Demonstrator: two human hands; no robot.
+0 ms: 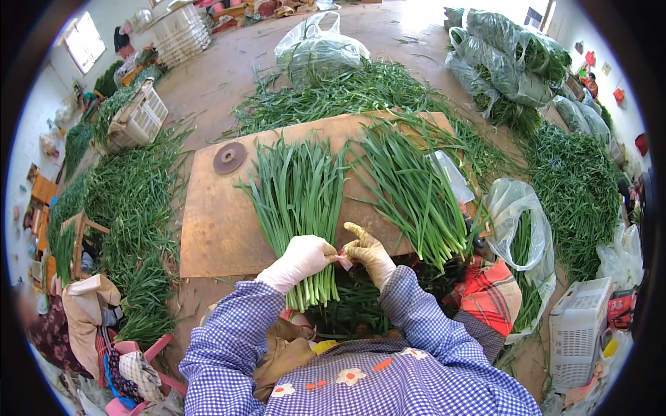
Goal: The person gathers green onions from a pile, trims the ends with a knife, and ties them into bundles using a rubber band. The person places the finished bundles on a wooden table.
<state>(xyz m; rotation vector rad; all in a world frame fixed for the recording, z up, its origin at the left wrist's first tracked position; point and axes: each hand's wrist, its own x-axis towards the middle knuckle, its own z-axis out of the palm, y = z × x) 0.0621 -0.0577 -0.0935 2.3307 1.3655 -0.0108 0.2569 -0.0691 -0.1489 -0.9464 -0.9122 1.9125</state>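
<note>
A bundle of garlic chives lies on the wooden board, its leaves pointing away from me and its pale cut ends over the near edge. My left hand, in a white glove, is wrapped across the lower stalks. Just to the right, my right hand wears a yellow-stained glove and pinches a small pinkish strip between thumb and fingers, its index finger extended. The strip reaches the left fingertips; whether it circles the stalks is hidden. A second, looser pile of chives rests on the board's right side.
A brown disc sits at the board's left. Beyond the board, loose chives cover the floor beside a filled plastic bag. To the right are another clear bag, a white crate and stacked bags of greens.
</note>
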